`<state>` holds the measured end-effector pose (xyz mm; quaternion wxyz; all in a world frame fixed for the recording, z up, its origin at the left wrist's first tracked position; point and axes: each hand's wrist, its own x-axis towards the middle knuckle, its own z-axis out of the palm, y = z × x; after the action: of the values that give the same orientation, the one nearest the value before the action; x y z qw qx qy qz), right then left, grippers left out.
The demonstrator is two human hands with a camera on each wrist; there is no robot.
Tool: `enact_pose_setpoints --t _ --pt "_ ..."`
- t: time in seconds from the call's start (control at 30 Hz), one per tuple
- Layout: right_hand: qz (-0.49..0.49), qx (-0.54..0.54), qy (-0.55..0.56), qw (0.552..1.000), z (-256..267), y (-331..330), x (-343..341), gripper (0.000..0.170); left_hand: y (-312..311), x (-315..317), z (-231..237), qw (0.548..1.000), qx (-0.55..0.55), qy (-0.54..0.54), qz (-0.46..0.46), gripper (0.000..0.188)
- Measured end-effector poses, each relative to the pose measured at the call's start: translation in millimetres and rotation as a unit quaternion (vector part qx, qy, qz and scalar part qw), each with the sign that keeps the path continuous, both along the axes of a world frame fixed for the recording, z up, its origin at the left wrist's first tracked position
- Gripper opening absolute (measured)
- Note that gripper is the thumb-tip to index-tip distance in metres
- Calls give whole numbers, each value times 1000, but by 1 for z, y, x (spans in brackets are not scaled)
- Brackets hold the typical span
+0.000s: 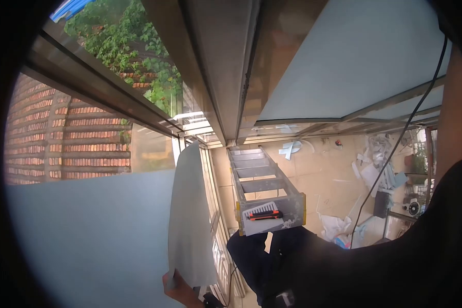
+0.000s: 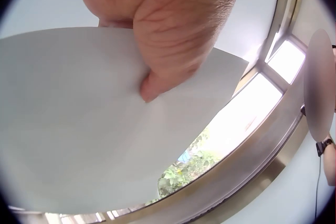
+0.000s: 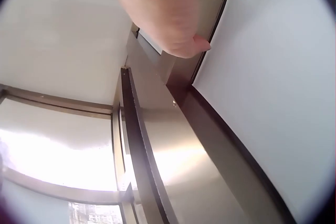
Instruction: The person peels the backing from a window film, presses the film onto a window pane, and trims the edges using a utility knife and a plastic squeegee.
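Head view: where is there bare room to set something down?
Bare floor lies between the stepladder and the scrap pile. The ladder top is crowded by a utility knife and a pale slotted piece; its right end looks freer.

The ladder (image 1: 266,185) stands on a tan floor (image 1: 321,174). Left of it, beyond a metal frame (image 1: 215,56), are brickwork (image 1: 95,133) and vines (image 1: 120,46) in daylight; right of it, scraps (image 1: 379,154) litter the floor.

Nothing I can actually read from my end, folks. I've checked all three views: the black-and-orange cutter (image 1: 265,215) toward the left edge of the ladder top (image 1: 295,204) is too small for me to make out lettering, and the pale marks (image 1: 291,222) near its right edge don't resolve into words.
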<state>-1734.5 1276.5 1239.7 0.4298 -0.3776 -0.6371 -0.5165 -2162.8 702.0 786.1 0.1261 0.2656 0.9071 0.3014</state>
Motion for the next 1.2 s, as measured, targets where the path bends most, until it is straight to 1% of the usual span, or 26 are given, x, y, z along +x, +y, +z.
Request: enact_pose_setpoints --t 0.03,0.07,0.13,0.17,0.2,0.27,0.3,0.37,0.4,0.47,0.53,0.57,0.63,0.73,0.77,0.87,0.93,1.0,1.03,1.07,1.13,1.17,1.2 --pt "14 5 -5 1000 1 3 4 55 0 4 9 999 -4 -35 34 24" --pt "23 8 -6 1000 3 5 8 55 4 6 19 999 -10 -34 38 24" --pt "39 13 -1 999 8 8 12 55 16 8 44 999 48 16 -7 12" --pt "39 20 1 999 11 9 13 55 25 6 57 999 46 18 -12 12" --pt "35 18 1 999 14 6 9 55 33 9 72 999 36 17 1 13" --pt "5 16 86 996 -1 -7 -11 51 40 12 100 1000 24 13 14 13" --pt "5 16 86 996 -5 -14 -20 51 44 11 112 999 33 5 6 14" --pt "-33 -20 63 997 -13 -28 -33 51 45 9 138 999 43 1 2 15" --pt "-28 -18 67 997 -14 -28 -31 51 45 6 151 999 34 10 -12 16" --pt "-59 1 17 998 -11 -26 -24 57 42 -1 172 999 35 27 -23 16" --pt "-29 -60 54 996 -10 -35 -30 65 41 -7 185 994 66 47 -66 19" --pt "-29 -53 57 997 -9 -38 -30 65 41 -8 195 994 73 51 -67 19" --pt "-5 -58 29 998 -7 -38 -30 67 45 -9 212 991 102 46 -70 19" --pt "10 -50 16 999 -3 -43 -37 70 47 -11 234 992 102 31 -68 19" --pt "-2 -96 39 995 -4 -45 -37 72 48 -10 242 992 105 37 -65 19" --pt "15 -103 31 994 1 -36 -30 73 52 -6 261 986 139 64 -65 17" --pt "35 -99 60 993 0 -35 -33 76 49 -4 270 987 134 72 -57 13" --pt "-43 -119 97 987 3 -43 -44 81 43 -1 283 986 142 76 -47 12" --pt "-53 -144 109 982 3 -45 -46 87 41 1 290 987 139 69 -47 11" --pt "-37 -133 117 984 3 -45 -46 87 39 1 294 985 151 80 -34 11" --pt "-27 -140 101 985 2 -44 -46 92 34 1 300 974 170 128 -73 10" --pt "-9 -130 109 985 4 -45 -45 92 30 1 306 982 139 113 -55 9" --pt "-14 -139 107 984 5 -45 -46 93 30 2 312 980 148 126 -40 9"
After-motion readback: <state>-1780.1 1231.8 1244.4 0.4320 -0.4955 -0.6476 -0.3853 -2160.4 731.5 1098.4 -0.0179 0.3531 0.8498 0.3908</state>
